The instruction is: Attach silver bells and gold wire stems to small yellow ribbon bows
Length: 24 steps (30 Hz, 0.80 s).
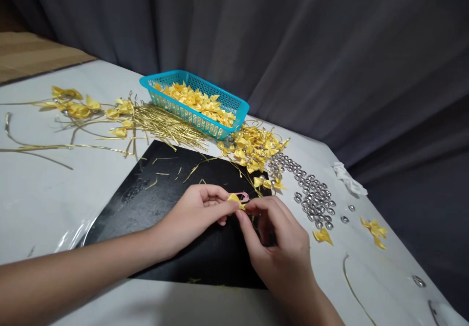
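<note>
Above a black mat, my left hand pinches a small yellow ribbon bow between thumb and fingers. The fingertips of my right hand meet the bow from the other side, thumb and forefinger pressed close together at its right end. A pink looped piece, like a safety pin, shows just behind the bow; which hand holds it I cannot tell. The fingers cover part of the bow.
A blue basket of yellow bows stands at the back, beside a bundle of gold cords. More bows on cords and many silver rings lie to the right. A white crumpled piece sits near the edge.
</note>
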Tool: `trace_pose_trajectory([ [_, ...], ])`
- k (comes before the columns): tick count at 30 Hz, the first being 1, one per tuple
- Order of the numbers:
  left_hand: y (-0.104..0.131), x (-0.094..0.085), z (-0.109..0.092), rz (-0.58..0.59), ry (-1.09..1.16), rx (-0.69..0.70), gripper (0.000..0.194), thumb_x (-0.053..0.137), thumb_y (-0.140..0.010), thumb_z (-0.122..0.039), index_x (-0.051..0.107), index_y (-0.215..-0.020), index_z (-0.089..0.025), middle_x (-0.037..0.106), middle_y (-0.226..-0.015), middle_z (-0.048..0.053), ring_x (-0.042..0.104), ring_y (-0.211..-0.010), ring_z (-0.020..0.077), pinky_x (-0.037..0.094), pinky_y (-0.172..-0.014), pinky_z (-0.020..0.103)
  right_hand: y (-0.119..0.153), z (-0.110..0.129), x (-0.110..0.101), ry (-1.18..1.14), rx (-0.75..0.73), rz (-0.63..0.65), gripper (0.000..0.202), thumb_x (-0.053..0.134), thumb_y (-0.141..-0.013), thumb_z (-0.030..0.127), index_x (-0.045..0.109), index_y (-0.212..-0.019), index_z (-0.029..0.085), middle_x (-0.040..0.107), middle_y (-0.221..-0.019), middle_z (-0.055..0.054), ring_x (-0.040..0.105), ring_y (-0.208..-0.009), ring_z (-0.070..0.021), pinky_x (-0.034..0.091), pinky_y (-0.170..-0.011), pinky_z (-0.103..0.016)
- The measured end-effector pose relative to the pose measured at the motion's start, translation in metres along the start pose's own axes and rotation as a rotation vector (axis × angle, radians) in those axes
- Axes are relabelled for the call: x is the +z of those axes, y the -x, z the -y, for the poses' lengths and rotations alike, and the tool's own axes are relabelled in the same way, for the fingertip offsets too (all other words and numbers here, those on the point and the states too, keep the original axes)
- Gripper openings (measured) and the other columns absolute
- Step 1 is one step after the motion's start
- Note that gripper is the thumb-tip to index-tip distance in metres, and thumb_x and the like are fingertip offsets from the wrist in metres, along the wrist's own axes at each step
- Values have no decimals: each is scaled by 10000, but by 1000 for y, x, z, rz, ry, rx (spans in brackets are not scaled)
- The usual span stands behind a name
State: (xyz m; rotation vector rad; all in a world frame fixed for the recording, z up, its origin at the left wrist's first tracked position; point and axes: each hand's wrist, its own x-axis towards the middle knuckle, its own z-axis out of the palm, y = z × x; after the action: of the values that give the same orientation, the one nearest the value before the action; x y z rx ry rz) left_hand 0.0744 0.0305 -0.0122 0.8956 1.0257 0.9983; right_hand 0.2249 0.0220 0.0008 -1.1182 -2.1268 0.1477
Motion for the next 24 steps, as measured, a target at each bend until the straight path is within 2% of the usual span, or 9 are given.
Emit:
trace_pose_trajectory([
  [4, 1, 1, -1, -14, 3, 14, 156, 671, -676, -262, 625, -590, -141, 562, -541, -44, 455, -521, 66, 379, -531, 175, -1, 0, -1, -53, 79, 3, 80, 588, -780, 133, 518, -765, 168, 500, -653, 27, 366, -381, -44, 332, -364, -199],
  [9, 1, 3, -3, -25, 6, 14, 138, 670, -670, -253, 634, -597, -142, 584, -563, -40, 464, -530, 65, 385, -523, 168, -2, 1, -3, -91, 73, 4, 67, 561, -793, 113, 552, -826, 171, 548, -713, 6, 372, -391, -49, 349, -380, -210],
  [14, 1, 3, -2, -11, 5, 2, 132, 670, -658, -251, 625, -606, -139, 594, -587, -33, 463, -531, 66, 392, -516, 173, -3, -2, -4, -88, -2, 24, 141, 515, -811, 60, 573, -825, 188, 591, -750, -21, 501, -537, -100, 382, -449, -223],
  [17, 1, 3, -2, 16, -24, 5, 131, 668, -649, -251, 622, -611, -135, 598, -605, -21, 483, -563, 80, 401, -524, 182, -2, -3, -4, -131, 41, 44, 140, 505, -818, 61, 563, -830, 187, 584, -770, -25, 550, -634, -115, 413, -494, -215],
  [24, 2, 2, -1, 41, -70, 10, 126, 657, -656, -252, 623, -629, -133, 600, -617, -15, 480, -565, 87, 407, -543, 199, -3, -4, -4, -197, 151, 107, 108, 481, -842, 110, 548, -817, 191, 569, -762, -19, 557, -599, -108, 431, -483, -206],
])
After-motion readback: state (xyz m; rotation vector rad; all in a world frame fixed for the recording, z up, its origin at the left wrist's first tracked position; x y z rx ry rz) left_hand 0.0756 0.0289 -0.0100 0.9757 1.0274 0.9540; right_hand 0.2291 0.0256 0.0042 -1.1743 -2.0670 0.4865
